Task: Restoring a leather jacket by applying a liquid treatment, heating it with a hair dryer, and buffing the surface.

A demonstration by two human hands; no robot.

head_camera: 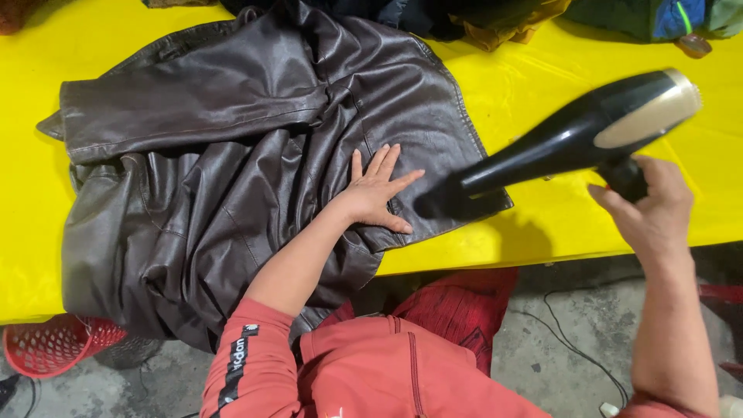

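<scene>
A dark brown leather jacket [232,155] lies spread and creased on a yellow table [557,224], one part hanging over the near edge. My left hand [375,190] rests flat on the jacket's lower right panel, fingers apart. My right hand [650,209] grips the handle of a black hair dryer [573,139] with a beige rear end. The dryer's nozzle points left and down at the jacket's hem, close to my left hand's fingertips.
Dark and coloured clothes [495,19] are piled along the table's far edge. A red mesh basket [54,344] sits on the concrete floor under the table at left. A black cable [573,348] runs across the floor at right.
</scene>
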